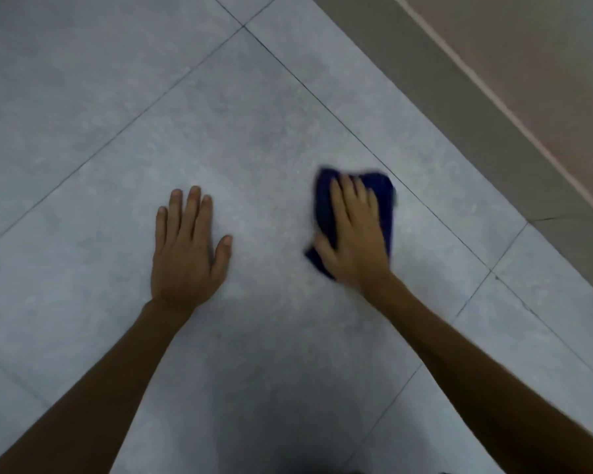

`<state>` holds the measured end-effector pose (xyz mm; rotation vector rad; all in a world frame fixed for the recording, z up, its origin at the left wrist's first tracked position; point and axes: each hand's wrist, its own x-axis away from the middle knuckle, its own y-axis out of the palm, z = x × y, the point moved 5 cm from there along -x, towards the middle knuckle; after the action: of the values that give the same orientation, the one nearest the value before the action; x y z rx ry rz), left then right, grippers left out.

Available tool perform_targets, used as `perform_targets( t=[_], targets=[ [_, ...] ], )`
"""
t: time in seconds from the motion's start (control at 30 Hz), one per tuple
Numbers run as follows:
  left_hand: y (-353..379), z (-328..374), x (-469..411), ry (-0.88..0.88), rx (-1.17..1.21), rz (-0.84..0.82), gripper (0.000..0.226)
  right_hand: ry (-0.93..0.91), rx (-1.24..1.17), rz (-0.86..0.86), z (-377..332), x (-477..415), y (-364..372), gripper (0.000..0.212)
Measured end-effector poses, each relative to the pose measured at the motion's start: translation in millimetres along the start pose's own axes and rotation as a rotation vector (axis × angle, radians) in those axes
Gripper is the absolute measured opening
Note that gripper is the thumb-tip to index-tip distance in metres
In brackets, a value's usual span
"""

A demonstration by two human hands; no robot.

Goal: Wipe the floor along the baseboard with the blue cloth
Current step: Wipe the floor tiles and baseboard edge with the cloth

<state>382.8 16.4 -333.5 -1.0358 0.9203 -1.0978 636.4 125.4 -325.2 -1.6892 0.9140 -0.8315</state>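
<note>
A dark blue cloth point(384, 196) lies bunched on the grey tiled floor point(254, 148), right of centre. My right hand point(355, 230) presses flat on top of it with straight, spread fingers, and cloth shows round the fingers and thumb. The hand and cloth are slightly blurred. My left hand point(185, 248) rests flat on the bare floor to the left, fingers straight and together, holding nothing. The grey-brown baseboard point(459, 107) runs diagonally at the upper right, about a tile's width away from the cloth.
Above the baseboard rises a pinkish wall point(545, 63). Dark grout lines point(322, 94) cross the floor diagonally. A narrower row of tiles point(486, 213) lies between the cloth and the baseboard. Both forearms reach in from the bottom corners.
</note>
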Motion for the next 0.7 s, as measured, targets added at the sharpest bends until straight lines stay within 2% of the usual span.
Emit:
perform_targets(
  t=[0.07,0.1,0.17,0.23,0.3,0.37,0.43,0.5,0.53,0.6,0.7],
  targets=[
    [-1,1,0,0.002,0.007,-0.006,0.068,0.118,-0.027,-0.021,47,65,-11,0.083],
    [-1,2,-1,0.004,0.002,-0.006,0.068,0.216,-0.035,-0.016,76,69,-20,0.084],
    [-2,2,0,-0.001,-0.014,0.0,0.068,0.431,-0.013,0.021,115,28,-35,0.086],
    [-2,3,0,0.007,-0.002,-0.003,0.068,0.534,0.01,0.077,113,-45,-45,0.089],
    [-1,1,-1,0.002,0.009,-0.006,0.069,0.439,0.035,0.11,70,-97,-36,0.085],
    [0,0,0,0.006,0.013,-0.005,0.068,0.21,0.036,0.092,20,-82,-20,0.081],
    [-1,0,0,0.012,0.007,-0.001,0.067,0.002,0.005,-0.001,-1,-1,-3,0.082],
    [-1,-1,0,0.002,0.02,-0.007,0.067,-0.056,-0.042,-0.068,17,95,2,0.082],
    [-2,-1,0,-0.003,0.028,-0.01,0.067,-0.035,-0.035,-0.066,36,127,-2,0.082],
    [-1,0,0,-0.008,0.023,-0.001,0.066,0.126,-0.022,-0.047,84,123,-15,0.083],
    [0,-1,-3,-0.006,0.018,-0.005,0.066,0.403,-0.005,0.111,109,18,-38,0.082]
  ],
)
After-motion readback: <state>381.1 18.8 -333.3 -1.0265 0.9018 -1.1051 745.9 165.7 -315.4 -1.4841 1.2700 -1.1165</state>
